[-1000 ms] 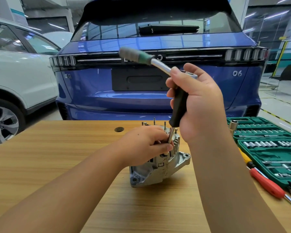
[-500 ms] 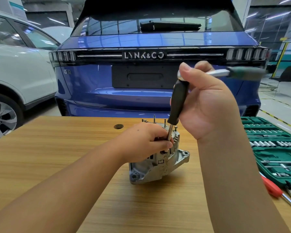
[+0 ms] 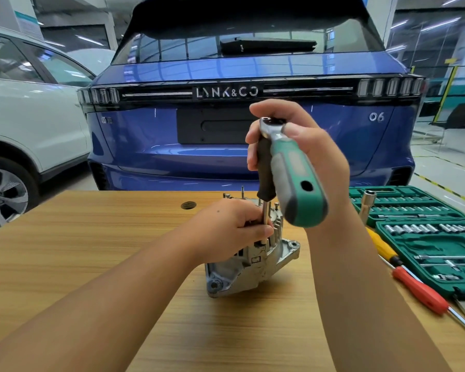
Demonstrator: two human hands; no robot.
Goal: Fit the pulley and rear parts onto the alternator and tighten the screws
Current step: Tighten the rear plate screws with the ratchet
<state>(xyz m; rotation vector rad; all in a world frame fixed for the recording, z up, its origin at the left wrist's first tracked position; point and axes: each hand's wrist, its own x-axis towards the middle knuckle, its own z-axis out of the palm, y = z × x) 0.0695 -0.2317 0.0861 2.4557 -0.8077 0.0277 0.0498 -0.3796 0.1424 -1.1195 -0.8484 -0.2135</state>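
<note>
A silver alternator (image 3: 253,267) stands on the wooden table (image 3: 91,251), rear side up, with studs poking out of its top. My left hand (image 3: 231,226) holds the top of it and pinches the thin steel shaft of a black-handled extension driver (image 3: 265,167) that stands upright on a screw. My right hand (image 3: 301,157) grips the head of a ratchet sitting on that driver; the ratchet's green and grey handle (image 3: 297,183) points toward me. The screw itself is hidden by my left fingers.
A green socket set case (image 3: 424,237) lies open at the right, with a red-handled screwdriver (image 3: 419,291) and a yellow-handled one (image 3: 381,245) in front of it. A blue car (image 3: 226,130) is parked just behind the table, a white car (image 3: 24,116) at the left.
The ratchet handle has swung round: it pointed far left, then right, and now points toward me. My left hand and the alternator have stayed in place.
</note>
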